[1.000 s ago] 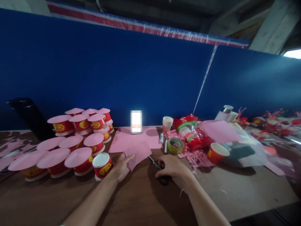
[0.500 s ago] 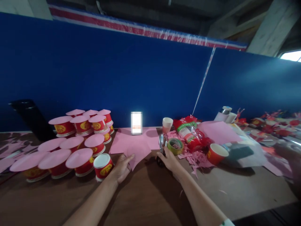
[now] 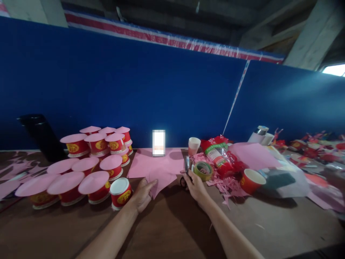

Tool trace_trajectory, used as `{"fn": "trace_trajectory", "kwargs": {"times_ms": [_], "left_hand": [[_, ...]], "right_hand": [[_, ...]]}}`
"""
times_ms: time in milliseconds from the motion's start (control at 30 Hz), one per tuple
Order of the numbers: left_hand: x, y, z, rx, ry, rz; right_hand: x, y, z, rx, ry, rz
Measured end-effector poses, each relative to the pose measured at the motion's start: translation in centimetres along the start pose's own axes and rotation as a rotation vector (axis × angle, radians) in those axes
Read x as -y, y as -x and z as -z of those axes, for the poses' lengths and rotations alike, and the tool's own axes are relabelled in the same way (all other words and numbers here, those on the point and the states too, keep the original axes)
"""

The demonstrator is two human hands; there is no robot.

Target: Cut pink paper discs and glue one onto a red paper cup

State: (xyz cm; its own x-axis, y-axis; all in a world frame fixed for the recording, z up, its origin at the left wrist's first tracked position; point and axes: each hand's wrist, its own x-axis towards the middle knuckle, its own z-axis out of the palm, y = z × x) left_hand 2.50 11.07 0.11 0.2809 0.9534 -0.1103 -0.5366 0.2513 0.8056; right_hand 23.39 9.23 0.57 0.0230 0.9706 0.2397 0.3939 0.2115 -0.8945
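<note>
My left hand (image 3: 145,193) pinches a cut piece of pink paper (image 3: 165,182) at its left edge, with the thumb on top. It overlaps larger pink sheets (image 3: 142,163) lying on the table. To its right, my right hand (image 3: 196,186) grips a pair of scissors (image 3: 186,166) whose blades point away from me, apart from the paper. Part of the scissors' handles is hidden by the fingers. Nearest my left hand stands a red cup with a white top (image 3: 120,192). A roll of green tape (image 3: 203,171) lies just beyond my right hand.
Several red cups topped with pink paper discs (image 3: 93,182) stand at the left, by a black cylinder (image 3: 43,136). Pink paper shreds (image 3: 229,187), a red packet (image 3: 219,154), a paper cup (image 3: 194,145) and a red cup (image 3: 252,181) are at the right. A blue partition (image 3: 151,90) rises behind.
The view has shifted slightly, so everything sits a little lower and further right. Both hands keep their hold on the paper and the scissors.
</note>
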Motion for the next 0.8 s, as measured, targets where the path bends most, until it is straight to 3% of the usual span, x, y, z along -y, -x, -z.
{"fn": "trace_trajectory", "kwargs": {"times_ms": [133,367,500,800], "left_hand": [[0.1,0.0,0.0,0.038,-0.012,0.003],[0.0,0.1,-0.2,0.035,0.004,0.018],[0.1,0.0,-0.1,0.045,0.019,0.001],[0.2,0.0,0.0,0.035,0.002,0.008]], "right_hand": [[-0.2,0.0,-0.5,0.062,-0.188,-0.058],[0.1,0.2,-0.8,0.069,-0.226,-0.071],[0.4,0.1,-0.5,0.047,-0.324,-0.167],[0.8,-0.2,-0.8,0.028,-0.77,-0.296]]}}
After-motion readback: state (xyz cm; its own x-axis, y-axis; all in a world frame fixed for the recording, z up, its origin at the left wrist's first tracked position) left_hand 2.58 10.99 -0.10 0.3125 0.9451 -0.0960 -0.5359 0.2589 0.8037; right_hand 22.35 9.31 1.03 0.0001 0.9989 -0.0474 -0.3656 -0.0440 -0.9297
